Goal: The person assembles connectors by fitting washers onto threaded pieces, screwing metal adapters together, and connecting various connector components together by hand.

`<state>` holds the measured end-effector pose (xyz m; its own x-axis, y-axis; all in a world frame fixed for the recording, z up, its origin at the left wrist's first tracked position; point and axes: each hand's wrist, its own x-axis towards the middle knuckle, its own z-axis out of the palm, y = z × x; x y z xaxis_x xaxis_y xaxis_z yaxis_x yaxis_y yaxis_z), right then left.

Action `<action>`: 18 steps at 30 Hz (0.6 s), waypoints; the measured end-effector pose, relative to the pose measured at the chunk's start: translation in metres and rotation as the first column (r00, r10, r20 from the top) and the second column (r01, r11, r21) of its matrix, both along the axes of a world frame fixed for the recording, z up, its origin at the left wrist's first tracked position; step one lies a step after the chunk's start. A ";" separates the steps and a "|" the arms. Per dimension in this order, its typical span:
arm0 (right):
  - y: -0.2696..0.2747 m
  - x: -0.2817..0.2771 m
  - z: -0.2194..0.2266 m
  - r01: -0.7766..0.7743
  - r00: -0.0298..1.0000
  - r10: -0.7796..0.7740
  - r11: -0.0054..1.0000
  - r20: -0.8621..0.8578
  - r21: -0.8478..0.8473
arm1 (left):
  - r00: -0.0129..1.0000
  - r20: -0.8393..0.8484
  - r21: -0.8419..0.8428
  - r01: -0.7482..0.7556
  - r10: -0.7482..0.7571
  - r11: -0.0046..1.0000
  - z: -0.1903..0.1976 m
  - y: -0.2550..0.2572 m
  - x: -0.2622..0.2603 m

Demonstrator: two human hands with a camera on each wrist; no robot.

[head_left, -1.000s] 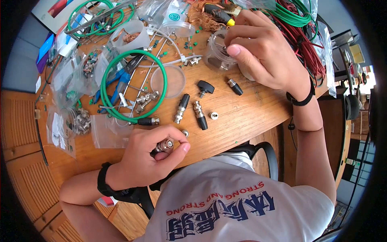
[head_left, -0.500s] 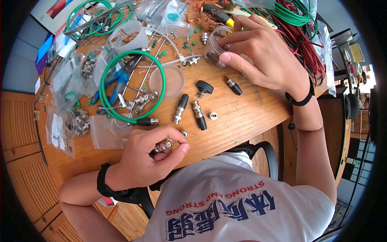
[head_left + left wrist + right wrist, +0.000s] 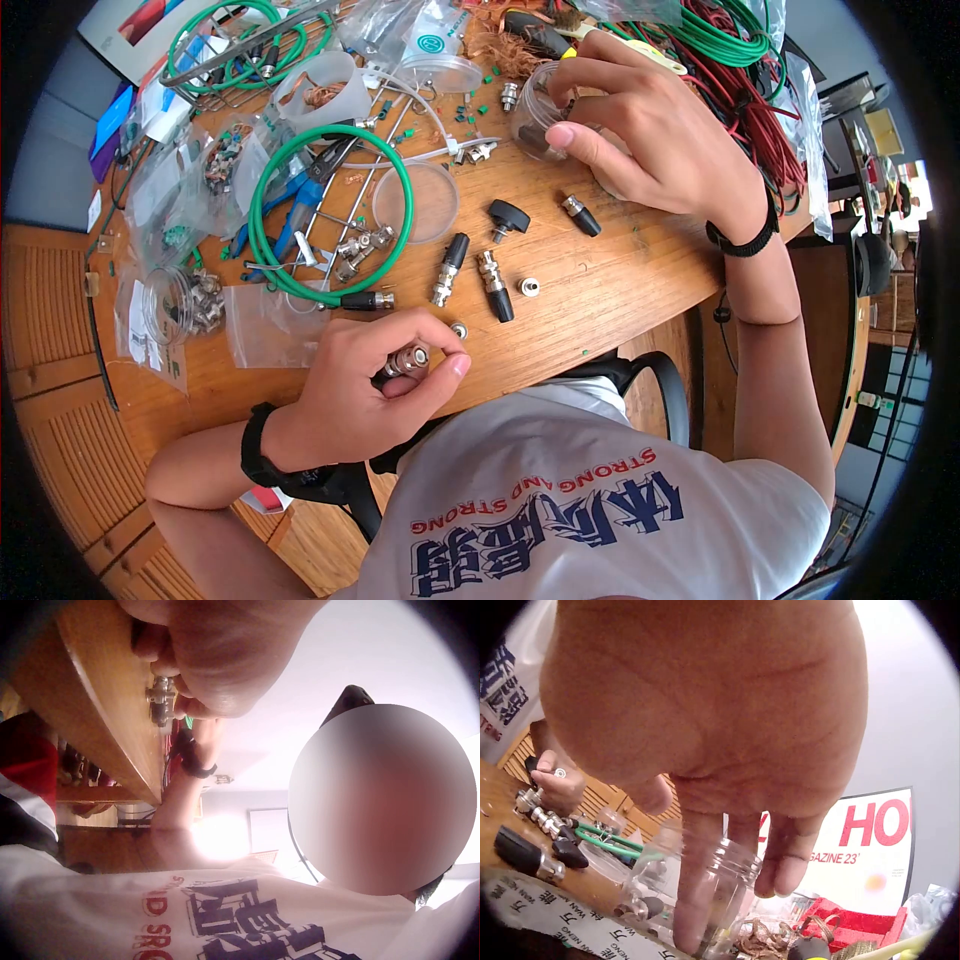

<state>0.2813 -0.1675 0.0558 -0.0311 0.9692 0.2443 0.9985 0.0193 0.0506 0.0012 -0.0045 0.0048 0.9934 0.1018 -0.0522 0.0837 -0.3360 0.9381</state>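
My left hand [image 3: 350,385] curls its fingers round a silver BNC connector [image 3: 408,361] near the table's front edge, its round end facing out between thumb and index finger. The left wrist view shows the metal connector [image 3: 160,701] below the fingers. At the back right, my right hand [image 3: 655,135] reaches into a clear plastic jar [image 3: 527,115]. In the right wrist view its long fingers [image 3: 694,900] extend down inside the jar, where a connector [image 3: 635,909] lies. The fingertips are partly hidden by the jar wall. A silver connector [image 3: 509,96] stands just left of the jar.
Black-and-silver connectors [image 3: 451,270] and a black knob [image 3: 510,217] lie mid-table. To the left are a green cable loop [image 3: 410,205], a clear lid [image 3: 420,200], blue-handled pliers [image 3: 300,200] and plastic bags. Red cables [image 3: 765,140] pile up behind the right hand.
The right hand's fingers have moved from over the jar's mouth down into it. The silver connector left of the jar was not visible one second ago. The left hand has stayed still.
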 end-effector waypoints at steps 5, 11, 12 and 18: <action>0.002 0.006 -0.007 -0.034 0.999 0.037 0.994 -0.035 0.101 | 1.000 -0.002 -0.002 -0.006 0.006 1.000 -0.001 0.000 0.000; 0.000 0.008 -0.001 0.096 0.995 -0.098 0.992 -0.013 -0.088 | 1.000 0.019 -0.004 -0.008 0.008 1.000 -0.002 -0.001 0.000; 0.000 0.008 -0.002 0.090 0.995 -0.092 0.993 -0.026 -0.074 | 1.000 0.029 0.001 -0.005 0.005 1.000 -0.002 0.000 0.000; 0.001 0.009 -0.006 -0.011 1.000 0.012 0.998 -0.011 0.067 | 0.999 0.048 0.009 -0.003 0.003 1.000 -0.004 0.000 -0.001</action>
